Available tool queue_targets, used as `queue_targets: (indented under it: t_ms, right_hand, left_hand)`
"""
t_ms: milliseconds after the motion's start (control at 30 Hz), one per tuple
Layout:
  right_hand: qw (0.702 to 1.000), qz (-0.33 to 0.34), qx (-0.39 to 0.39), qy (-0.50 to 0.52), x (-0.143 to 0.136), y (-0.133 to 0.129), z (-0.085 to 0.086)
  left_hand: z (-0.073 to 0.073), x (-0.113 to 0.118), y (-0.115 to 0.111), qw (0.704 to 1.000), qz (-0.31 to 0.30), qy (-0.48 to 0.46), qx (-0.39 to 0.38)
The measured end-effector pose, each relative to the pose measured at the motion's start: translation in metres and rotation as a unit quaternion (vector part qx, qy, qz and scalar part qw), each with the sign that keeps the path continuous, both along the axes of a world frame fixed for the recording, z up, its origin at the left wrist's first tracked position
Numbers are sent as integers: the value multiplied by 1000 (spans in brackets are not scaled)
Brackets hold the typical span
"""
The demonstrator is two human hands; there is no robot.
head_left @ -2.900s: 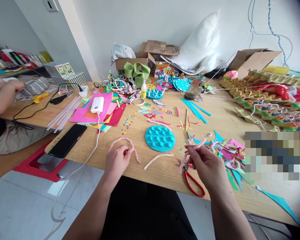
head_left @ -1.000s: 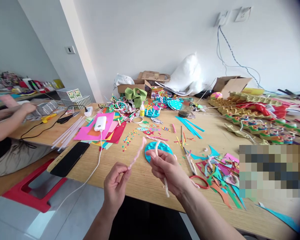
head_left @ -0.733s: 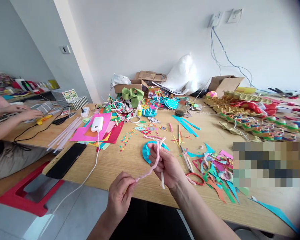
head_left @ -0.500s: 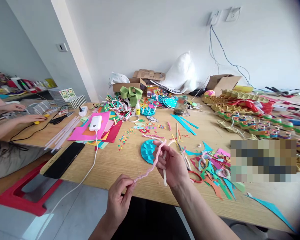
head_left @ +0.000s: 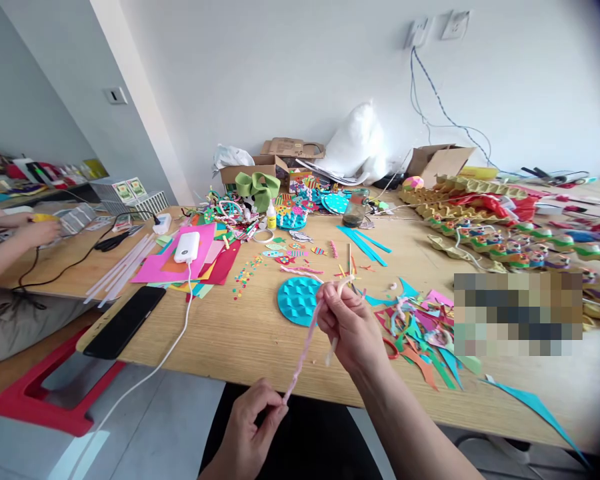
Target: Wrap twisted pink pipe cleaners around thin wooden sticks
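My left hand [head_left: 257,423] pinches the lower end of a pink twisted strand [head_left: 304,352] that looks like a pipe cleaner or soft clay. The strand's upper end is closed in my right hand [head_left: 350,327], so it stretches between the two above the table's front edge. A white strand [head_left: 331,351] also sits in my right hand, poking out below and above the fingers. Behind the right hand lies a round blue piece [head_left: 297,300] with raised folds. Several small paper fish [head_left: 297,253] and another pink-and-white strand [head_left: 303,272] rest beyond it.
Paper scraps [head_left: 430,327] and red-handled scissors [head_left: 391,348] lie right of my hands. A black phone [head_left: 125,322], a white power bank [head_left: 187,247] with its cable and coloured paper [head_left: 147,270] are leftward. Egg-carton crafts [head_left: 525,247] fill the right. A co-worker's hands [head_left: 37,230] work at far left.
My right hand has closed its fingers on the strands. My left hand has moved down and right, drawing the pink strand steeper. The co-worker's hands have lifted a yellow object.
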State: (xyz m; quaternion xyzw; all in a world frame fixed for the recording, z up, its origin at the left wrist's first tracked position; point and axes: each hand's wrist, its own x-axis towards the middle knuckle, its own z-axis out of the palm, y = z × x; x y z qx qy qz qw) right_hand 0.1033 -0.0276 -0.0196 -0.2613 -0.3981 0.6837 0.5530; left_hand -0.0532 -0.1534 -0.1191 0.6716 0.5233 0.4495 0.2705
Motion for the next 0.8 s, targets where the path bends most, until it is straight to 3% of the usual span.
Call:
queue_targets:
  t_ms: [167,333,433,600,800]
  right_hand:
    - [981,163,-6,-105,0,-23,2]
    - [934,289,49,-205,-5,-46,-1]
    - [928,275,83,-238,-6,-52,-2]
    - [917,260,83,-291,-4,-53,-5]
    - [906,240,139,-318,-5,-55,-10]
  left_hand:
    - [21,-8,7,986,-94,-117,-79]
    - [60,-8,20,967,-49,-245,-45]
    - [73,-1,27,954,-21,-295,-55]
    - [71,7,31,912,-11,-397,-105]
    - [70,6,32,829,-18,-512,-225]
